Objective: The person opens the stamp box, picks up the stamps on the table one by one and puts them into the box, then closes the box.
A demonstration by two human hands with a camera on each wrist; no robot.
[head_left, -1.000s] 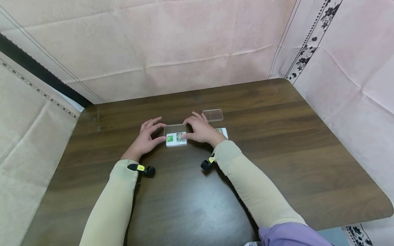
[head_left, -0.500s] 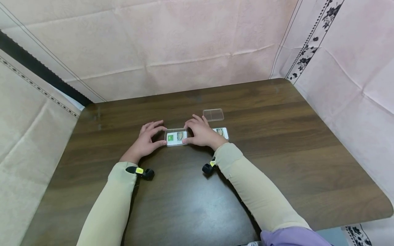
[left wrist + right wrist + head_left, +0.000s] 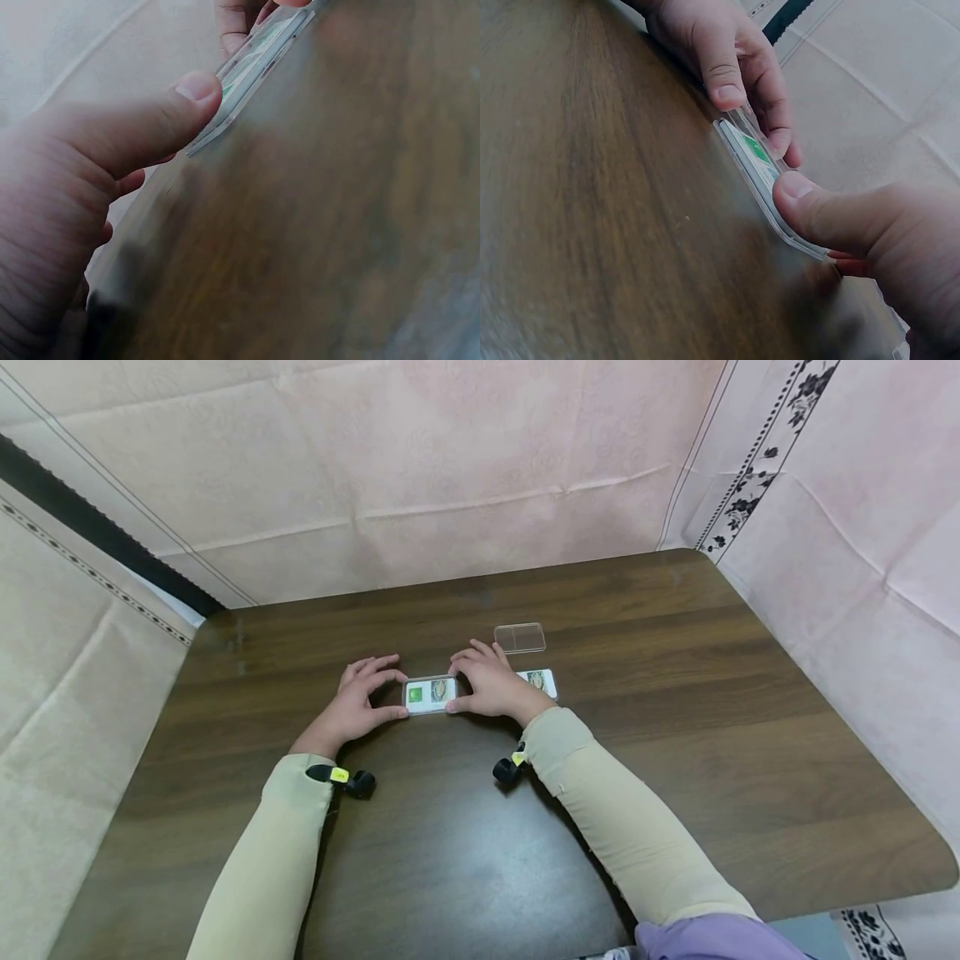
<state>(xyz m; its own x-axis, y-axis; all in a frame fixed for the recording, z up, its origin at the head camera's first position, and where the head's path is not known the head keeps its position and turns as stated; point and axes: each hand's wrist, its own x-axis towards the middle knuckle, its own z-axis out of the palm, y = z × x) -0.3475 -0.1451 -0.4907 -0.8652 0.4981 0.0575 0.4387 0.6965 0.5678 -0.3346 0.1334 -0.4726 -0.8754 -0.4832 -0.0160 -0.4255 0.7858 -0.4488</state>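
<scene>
A small clear plastic case (image 3: 429, 695) with white cards inside lies on the table between both hands. The top card shows a green square and a round picture. At its left end my left hand (image 3: 348, 708) pinches it between thumb and fingers. My right hand (image 3: 491, 685) grips the right end, its thumb (image 3: 799, 196) on the near edge in the right wrist view. From the left wrist view, the left thumb (image 3: 196, 94) presses the case's near corner. The clear lid (image 3: 744, 124) lies along the top of the case, over the cards.
Behind the right hand lies another stack of white cards (image 3: 540, 682), partly hidden. A loose clear plastic cover (image 3: 520, 638) sits farther back on the brown wooden table (image 3: 750, 735). Pale cloth (image 3: 450, 477) hangs behind the table's far edge.
The clear lid has come down from a raised position behind the cards to lie over them. Both hands have shifted only slightly, keeping hold of the two ends.
</scene>
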